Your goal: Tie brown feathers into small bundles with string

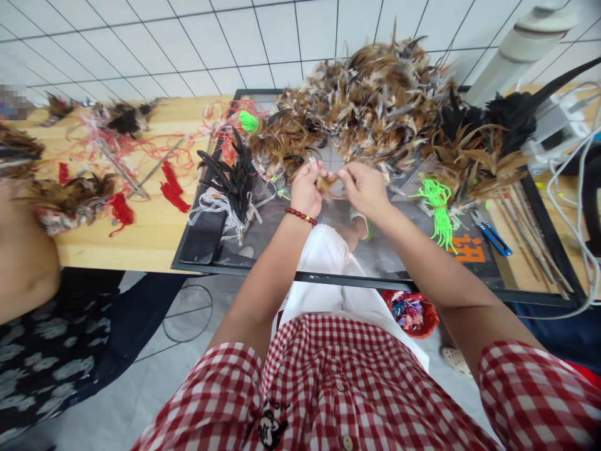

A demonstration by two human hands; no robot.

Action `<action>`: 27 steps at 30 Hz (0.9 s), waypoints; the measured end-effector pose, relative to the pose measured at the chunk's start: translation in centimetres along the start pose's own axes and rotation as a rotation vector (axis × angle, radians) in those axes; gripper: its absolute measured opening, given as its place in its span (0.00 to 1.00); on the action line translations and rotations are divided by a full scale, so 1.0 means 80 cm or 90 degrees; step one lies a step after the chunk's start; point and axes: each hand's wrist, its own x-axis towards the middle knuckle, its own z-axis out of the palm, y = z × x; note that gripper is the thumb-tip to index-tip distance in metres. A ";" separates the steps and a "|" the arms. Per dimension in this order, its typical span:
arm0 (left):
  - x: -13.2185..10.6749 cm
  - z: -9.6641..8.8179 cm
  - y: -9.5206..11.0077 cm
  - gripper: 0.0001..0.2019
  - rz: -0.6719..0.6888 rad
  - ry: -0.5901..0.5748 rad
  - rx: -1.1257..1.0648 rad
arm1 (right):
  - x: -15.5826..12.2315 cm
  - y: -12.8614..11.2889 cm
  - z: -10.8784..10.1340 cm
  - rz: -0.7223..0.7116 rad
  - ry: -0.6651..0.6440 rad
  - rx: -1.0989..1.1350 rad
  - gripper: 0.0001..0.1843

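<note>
My left hand (306,186) and my right hand (360,185) meet over a glass-topped table (375,257), both pinched on a small tuft of brown feathers (326,181) held between them. A red bead bracelet sits on my left wrist. Just beyond my fingers lies a big heap of brown feathers (375,100). A bundle of black feathers (235,178) tied with white strips lies to the left of my left hand.
Green cords (436,207) and a blue-handled cutter (491,233) lie right of my hands, with thin sticks (530,232) beyond. Red threads (171,188) litter the wooden table (141,244) on the left, where another person's arm (23,263) rests. A red basket (410,311) stands below.
</note>
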 end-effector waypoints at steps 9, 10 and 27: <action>-0.019 0.014 -0.007 0.14 -0.020 -0.104 0.168 | 0.019 0.035 0.000 0.068 -0.007 0.437 0.33; -0.020 0.014 -0.007 0.14 -0.028 -0.117 0.174 | 0.019 0.032 0.000 0.078 -0.033 0.489 0.33; -0.027 0.014 -0.002 0.13 -0.098 -0.240 0.177 | 0.017 0.009 -0.029 0.173 -0.152 0.757 0.27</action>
